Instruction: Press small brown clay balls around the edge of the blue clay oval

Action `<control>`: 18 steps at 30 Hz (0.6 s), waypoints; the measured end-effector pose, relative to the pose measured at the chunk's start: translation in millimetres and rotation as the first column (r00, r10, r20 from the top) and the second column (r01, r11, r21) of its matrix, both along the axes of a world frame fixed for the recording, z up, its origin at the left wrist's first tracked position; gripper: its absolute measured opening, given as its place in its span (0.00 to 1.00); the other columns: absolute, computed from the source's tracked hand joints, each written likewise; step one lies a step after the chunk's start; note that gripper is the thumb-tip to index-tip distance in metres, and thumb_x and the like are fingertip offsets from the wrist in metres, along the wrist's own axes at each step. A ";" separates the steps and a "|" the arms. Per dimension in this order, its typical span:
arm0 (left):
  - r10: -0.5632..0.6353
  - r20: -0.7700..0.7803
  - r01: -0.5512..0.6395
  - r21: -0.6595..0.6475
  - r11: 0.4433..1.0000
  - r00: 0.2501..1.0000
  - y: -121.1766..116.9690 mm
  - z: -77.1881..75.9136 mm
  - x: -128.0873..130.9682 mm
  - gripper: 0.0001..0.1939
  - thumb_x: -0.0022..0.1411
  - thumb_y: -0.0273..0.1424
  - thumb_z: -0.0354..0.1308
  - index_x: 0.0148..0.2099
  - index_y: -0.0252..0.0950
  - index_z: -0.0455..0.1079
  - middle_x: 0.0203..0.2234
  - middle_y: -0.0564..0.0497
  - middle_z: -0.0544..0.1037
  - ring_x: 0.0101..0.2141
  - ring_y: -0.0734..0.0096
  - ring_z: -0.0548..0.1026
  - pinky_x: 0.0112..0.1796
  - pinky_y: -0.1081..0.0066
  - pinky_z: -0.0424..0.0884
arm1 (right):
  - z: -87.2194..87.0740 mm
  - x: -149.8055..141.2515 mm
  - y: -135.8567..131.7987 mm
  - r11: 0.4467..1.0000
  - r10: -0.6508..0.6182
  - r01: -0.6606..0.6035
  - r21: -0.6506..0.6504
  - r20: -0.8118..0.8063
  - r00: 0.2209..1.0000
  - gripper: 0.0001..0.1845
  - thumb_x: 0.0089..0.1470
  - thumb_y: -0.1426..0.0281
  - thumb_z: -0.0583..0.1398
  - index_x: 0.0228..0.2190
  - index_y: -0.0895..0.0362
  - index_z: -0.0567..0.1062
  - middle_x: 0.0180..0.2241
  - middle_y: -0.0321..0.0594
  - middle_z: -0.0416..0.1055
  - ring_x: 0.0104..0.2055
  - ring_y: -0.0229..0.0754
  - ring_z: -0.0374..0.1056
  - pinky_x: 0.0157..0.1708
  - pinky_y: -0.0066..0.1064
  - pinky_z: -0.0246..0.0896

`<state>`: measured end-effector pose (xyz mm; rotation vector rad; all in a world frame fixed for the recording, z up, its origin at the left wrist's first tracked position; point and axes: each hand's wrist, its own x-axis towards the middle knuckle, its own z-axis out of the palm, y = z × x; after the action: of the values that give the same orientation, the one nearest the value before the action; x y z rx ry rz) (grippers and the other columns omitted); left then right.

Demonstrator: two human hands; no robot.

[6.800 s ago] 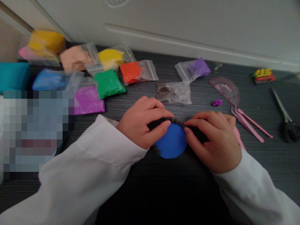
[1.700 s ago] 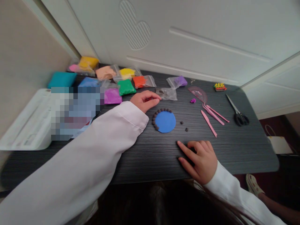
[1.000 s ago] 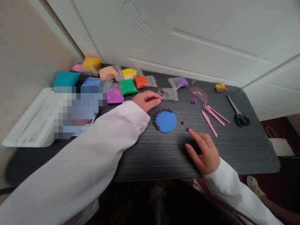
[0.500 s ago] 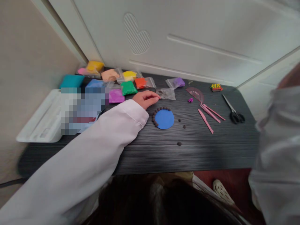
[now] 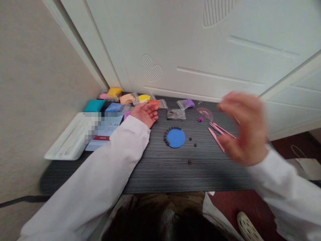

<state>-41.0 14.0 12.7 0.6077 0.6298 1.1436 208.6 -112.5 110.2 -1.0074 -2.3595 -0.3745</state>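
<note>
A flat blue clay disc (image 5: 176, 138) lies on the dark table, with small dark clay balls (image 5: 166, 135) along its left and top edge. Loose dark balls (image 5: 195, 145) sit to its right. My left hand (image 5: 146, 114) rests palm up, fingers loosely spread and holding nothing, beside the orange clay packet (image 5: 153, 103). My right hand (image 5: 247, 129) is raised over the table's right side, blurred, its thumb and fingers apart with nothing between them. It partly covers the pink modelling tools (image 5: 216, 139). A clear bag with dark clay remnants (image 5: 176, 114) lies behind the disc.
Bagged clay, including teal (image 5: 94, 105), peach (image 5: 127, 98) and purple (image 5: 190, 103), lines the back left and centre. A white tray (image 5: 65, 137) and a lit screen (image 5: 110, 124) are at left. A pink protractor (image 5: 205, 113) and a magenta lump (image 5: 200, 119) lie right of centre.
My right hand has come into view over the table's right side. My left hand has drawn back left from the clear bag and turned palm up. The view has shifted.
</note>
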 end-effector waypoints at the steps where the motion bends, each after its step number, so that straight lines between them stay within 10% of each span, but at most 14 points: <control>1: 0.010 0.044 -0.009 -0.025 1.000 0.999 0.1 1.1 -2.3 0.15 0.49 0.37 0.47 0.32 0.32 0.70 0.24 0.48 0.74 0.23 0.73 0.69 0.25 0.70 0.65 | -9.1 -13.2 -5.1 0.997 0.074 -0.073 -0.029 0.045 0.996 0.31 0.48 0.50 0.48 0.50 0.53 0.59 0.54 0.44 0.51 0.56 0.52 0.47 0.51 0.52 0.39; 4: 0.017 0.091 -0.010 -0.073 0.997 0.996 0.1 2.8 -4.4 0.15 0.49 0.36 0.47 0.31 0.31 0.70 0.22 0.48 0.74 0.22 0.71 0.70 0.25 0.70 0.65 | -46.7 -47.1 -14.6 0.929 0.316 -0.245 -0.277 0.250 0.915 0.34 0.47 0.48 0.45 0.53 0.51 0.54 0.56 0.45 0.49 0.58 0.49 0.42 0.53 0.52 0.31; 8: -0.016 0.097 0.023 -0.072 0.997 0.995 0.2 2.6 -4.1 0.15 0.50 0.36 0.47 0.31 0.30 0.70 0.22 0.48 0.74 0.22 0.71 0.70 0.25 0.69 0.65 | -79.8 -54.6 -5.9 0.905 0.319 -0.205 -0.374 0.276 0.907 0.37 0.46 0.46 0.44 0.54 0.51 0.50 0.57 0.48 0.45 0.59 0.50 0.38 0.52 0.53 0.25; 18: -0.038 0.115 0.045 -0.058 0.997 0.993 2.9 0.0 -4.6 0.19 0.49 0.39 0.47 0.32 0.29 0.70 0.22 0.46 0.74 0.23 0.70 0.69 0.25 0.68 0.64 | -85.2 -54.3 -21.9 0.813 0.423 -0.221 -0.539 0.285 0.860 0.38 0.45 0.44 0.41 0.54 0.49 0.48 0.58 0.43 0.42 0.60 0.45 0.37 0.53 0.51 0.20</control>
<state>-45.6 16.9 12.6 0.4980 0.5501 1.1081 154.3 -134.4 25.0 -0.7419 -3.0326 0.1983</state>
